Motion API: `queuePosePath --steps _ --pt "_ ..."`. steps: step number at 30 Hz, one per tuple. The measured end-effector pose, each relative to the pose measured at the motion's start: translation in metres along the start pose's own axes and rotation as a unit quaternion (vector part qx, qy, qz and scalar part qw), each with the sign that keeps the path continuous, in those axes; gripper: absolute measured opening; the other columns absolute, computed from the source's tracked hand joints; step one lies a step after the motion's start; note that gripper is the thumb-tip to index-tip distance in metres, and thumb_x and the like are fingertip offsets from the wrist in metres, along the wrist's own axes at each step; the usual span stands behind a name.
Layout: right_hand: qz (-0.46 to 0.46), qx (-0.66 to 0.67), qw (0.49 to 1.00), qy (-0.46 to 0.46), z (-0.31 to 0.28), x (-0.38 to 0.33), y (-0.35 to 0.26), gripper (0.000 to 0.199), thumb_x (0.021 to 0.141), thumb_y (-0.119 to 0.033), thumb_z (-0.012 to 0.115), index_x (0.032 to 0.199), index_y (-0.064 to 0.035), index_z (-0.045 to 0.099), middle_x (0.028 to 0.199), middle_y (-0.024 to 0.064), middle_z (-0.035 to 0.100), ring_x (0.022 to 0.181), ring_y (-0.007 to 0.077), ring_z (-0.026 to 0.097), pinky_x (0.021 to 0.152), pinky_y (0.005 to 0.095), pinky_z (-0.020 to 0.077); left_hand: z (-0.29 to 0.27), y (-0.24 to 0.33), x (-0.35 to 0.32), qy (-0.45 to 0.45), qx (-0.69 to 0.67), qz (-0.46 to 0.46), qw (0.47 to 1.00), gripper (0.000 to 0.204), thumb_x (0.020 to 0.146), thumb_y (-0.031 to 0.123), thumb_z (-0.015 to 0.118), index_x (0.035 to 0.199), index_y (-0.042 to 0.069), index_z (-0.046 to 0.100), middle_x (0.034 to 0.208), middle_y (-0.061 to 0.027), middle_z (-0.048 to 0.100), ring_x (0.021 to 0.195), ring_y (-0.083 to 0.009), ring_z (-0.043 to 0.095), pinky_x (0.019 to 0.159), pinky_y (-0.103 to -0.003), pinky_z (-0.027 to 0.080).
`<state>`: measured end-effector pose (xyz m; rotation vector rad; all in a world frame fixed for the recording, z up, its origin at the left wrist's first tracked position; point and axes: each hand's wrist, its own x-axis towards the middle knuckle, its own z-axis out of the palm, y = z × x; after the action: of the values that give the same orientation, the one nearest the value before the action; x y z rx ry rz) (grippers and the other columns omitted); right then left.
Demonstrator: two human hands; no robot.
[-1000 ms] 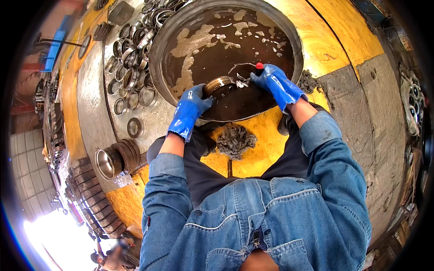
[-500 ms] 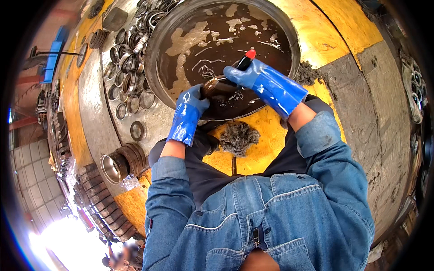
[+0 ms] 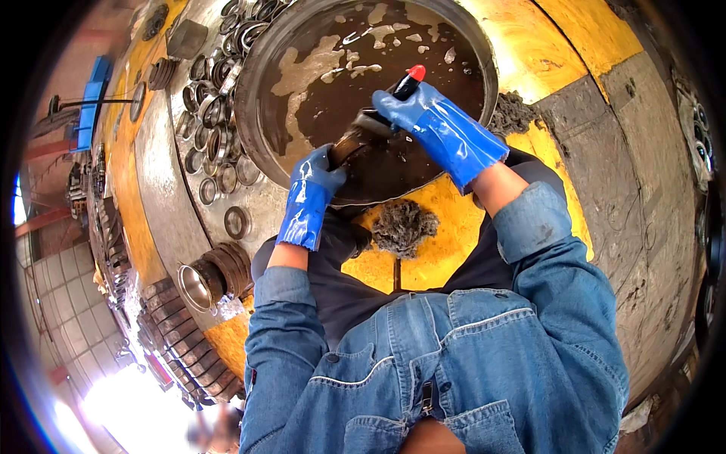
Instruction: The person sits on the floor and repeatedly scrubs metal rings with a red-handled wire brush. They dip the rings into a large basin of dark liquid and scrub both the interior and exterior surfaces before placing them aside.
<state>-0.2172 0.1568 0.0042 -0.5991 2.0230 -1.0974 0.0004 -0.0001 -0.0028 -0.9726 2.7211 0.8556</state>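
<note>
A wide round metal basin (image 3: 248, 125) of dark brown liquid with pale foam patches lies in front of me. Over its near part, my left hand (image 3: 308, 185), in a blue rubber glove, is closed on a brown metal ring (image 3: 345, 149), held tilted. My right hand (image 3: 435, 121), gloved alike, grips a brush by its black, red-tipped handle (image 3: 409, 82). The brush's dark head meets the ring's upper right side; its bristles are blurred. Part of the ring is hidden by my left fingers.
Left of the basin lie many loose metal rings (image 3: 218, 142). A ring stack (image 3: 204, 281) lies nearer me, beside a row of dark blocks (image 3: 181, 340). Between my legs sits a grey fibrous clump (image 3: 404, 228); another dark clump (image 3: 514, 115) is right of the basin.
My right hand and the brush have shifted slightly up and left, the handle's red tip rising. My left hand keeps the ring in nearly the same place. The view has turned a little.
</note>
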Motion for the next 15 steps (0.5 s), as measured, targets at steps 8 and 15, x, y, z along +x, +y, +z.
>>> queuePosePath --steps 8,15 --pt "0.05 -0.165 0.984 0.03 0.001 0.004 0.027 0.052 0.088 -0.056 0.068 0.113 -0.0111 0.077 0.107 0.0193 0.076 0.103 0.0397 0.072 0.093 0.0465 0.0572 -0.002 0.03 0.019 0.01 0.188 0.007 0.982 0.06 0.083 0.037 0.077 0.136 0.012 0.065 0.125 -0.015 0.074 0.117 -0.0363 0.069 0.099 -0.044 0.055" --pt "0.033 -0.217 0.975 0.025 -0.013 0.002 0.02 0.048 0.088 -0.055 0.066 0.109 -0.0136 0.078 0.104 0.0175 0.077 0.103 0.0389 0.073 0.092 0.0472 0.0582 0.008 0.1 0.066 -0.138 0.353 -0.039 0.925 0.055 0.082 0.04 0.079 0.132 0.02 0.07 0.134 -0.0093 0.071 0.123 -0.0349 0.067 0.102 -0.046 0.055"
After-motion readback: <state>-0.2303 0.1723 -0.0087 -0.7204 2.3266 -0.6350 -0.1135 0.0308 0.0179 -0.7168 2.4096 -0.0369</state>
